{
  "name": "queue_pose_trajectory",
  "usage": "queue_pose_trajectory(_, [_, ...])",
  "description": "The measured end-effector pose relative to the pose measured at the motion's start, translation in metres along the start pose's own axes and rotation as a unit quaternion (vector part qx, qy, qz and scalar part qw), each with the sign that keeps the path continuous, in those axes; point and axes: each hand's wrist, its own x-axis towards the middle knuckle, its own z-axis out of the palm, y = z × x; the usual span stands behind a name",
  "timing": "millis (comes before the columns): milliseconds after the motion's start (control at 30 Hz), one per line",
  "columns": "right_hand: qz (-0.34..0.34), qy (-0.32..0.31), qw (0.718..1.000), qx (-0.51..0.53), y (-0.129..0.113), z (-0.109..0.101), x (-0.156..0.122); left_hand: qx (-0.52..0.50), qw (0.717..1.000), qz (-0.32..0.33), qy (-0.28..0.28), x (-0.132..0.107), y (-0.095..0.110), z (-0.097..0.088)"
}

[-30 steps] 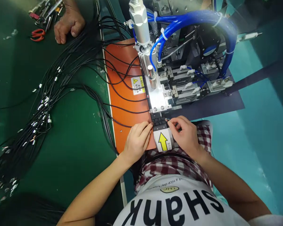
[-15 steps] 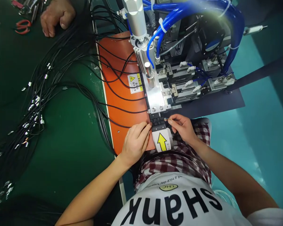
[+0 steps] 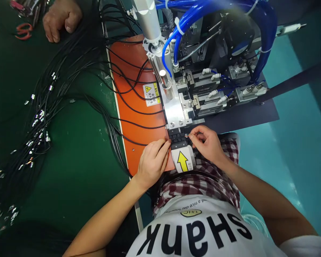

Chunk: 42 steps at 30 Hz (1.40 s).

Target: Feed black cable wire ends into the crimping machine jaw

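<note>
My left hand (image 3: 153,160) is closed at the left side of the black slotted fixture (image 3: 178,137), thumb and fingertips together on a black cable (image 3: 135,141) that runs in from the left over the orange plate (image 3: 147,157). On the fixture's other side, my right hand (image 3: 207,142) pinches the small, partly metallic cable end (image 3: 186,135); its exact form is too small to make out. Just below the fixture sits a white label with a yellow arrow (image 3: 182,161). Several more black cables cross the orange plate into the machine.
The machine's silver cylinder (image 3: 146,21) and blue air hoses (image 3: 203,16) rise just beyond my hands. A bundle of black cables with metal ends (image 3: 40,117) lies on the green table (image 3: 77,171). Another person's hand (image 3: 61,19) rests at upper left, near red-handled pliers (image 3: 24,31).
The view has shifted slightly, so the machine sits a little further left. Both hands keep nearly the same places at the fixture, with the right fingers moved very slightly.
</note>
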Motion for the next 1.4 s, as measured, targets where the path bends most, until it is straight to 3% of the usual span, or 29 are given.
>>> queue_pose_trajectory(67, [-0.045,0.034,0.996,-0.064,-0.001,-0.001,-0.003,0.024,1.000,0.004,-0.003,-0.001,0.001,0.001])
queue_pose_trajectory(233, [0.112,-0.044,0.989,0.090,0.007,-0.008,0.001,0.051,0.999,0.006,-0.011,-0.005,0.002,0.003])
queue_pose_trajectory(567, [0.134,-0.058,0.978,0.150,-0.003,0.000,0.011,0.048,0.999,-0.007,-0.017,-0.006,0.004,0.003])
queue_pose_trajectory(833, [0.038,0.005,0.997,-0.062,-0.011,0.004,0.002,0.067,0.997,-0.012,-0.041,-0.009,0.003,0.003])
queue_pose_trajectory(967, [0.095,-0.032,0.994,0.042,-0.003,0.000,0.003,0.064,0.997,-0.022,-0.039,-0.011,0.004,0.003])
queue_pose_trajectory(1100, [0.184,-0.053,0.968,0.161,0.006,-0.005,0.003,0.052,0.998,-0.023,-0.022,-0.011,0.004,0.003])
queue_pose_trajectory(1300, [0.104,-0.046,0.986,0.126,0.002,0.002,0.002,0.049,0.999,-0.021,-0.013,-0.007,0.006,0.002])
queue_pose_trajectory(1400, [0.116,-0.044,0.981,0.149,0.000,0.003,0.006,0.028,0.999,-0.035,-0.010,-0.006,0.008,-0.002])
